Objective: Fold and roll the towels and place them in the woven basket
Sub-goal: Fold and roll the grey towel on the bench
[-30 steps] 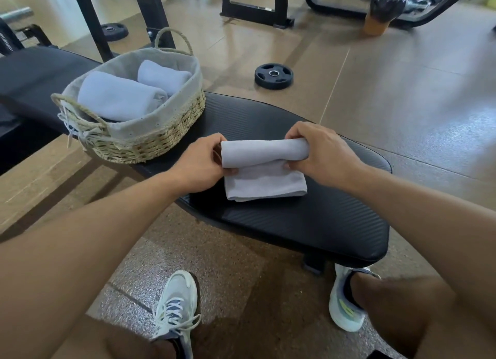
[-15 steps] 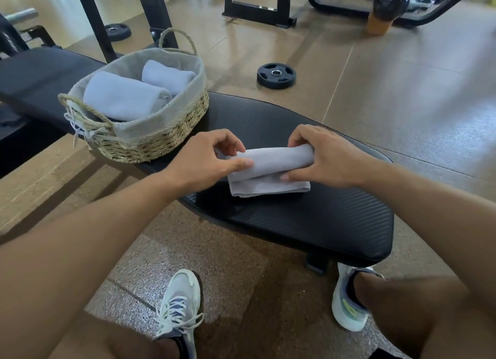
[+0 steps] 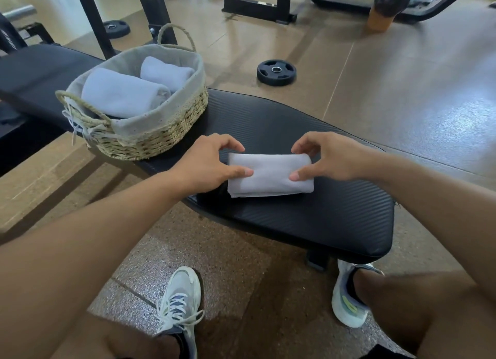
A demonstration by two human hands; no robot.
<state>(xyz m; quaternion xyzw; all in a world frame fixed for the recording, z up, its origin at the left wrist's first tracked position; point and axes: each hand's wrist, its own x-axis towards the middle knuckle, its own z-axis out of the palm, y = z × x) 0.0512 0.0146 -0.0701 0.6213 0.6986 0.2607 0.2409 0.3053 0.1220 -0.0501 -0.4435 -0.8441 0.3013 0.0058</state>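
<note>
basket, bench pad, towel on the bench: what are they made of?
Basket: woven straw or seagrass by its tan plaited strands, with a grey cloth liner folded over the rim.
Bench pad: looks like black vinyl or faux leather over padding; fine ribbed texture, slight sheen, rounded edge.
Towel: soft pale grey cloth, matte, perhaps microfibre or cotton; fibre unclear.

Left hand [image 3: 206, 165] and right hand [image 3: 327, 158] pinch rolled towel [image 3: 269, 174] on bench [image 3: 322, 216].

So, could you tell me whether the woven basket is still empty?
No, two rolled grey towels already lie inside the lined woven straw basket.
</note>
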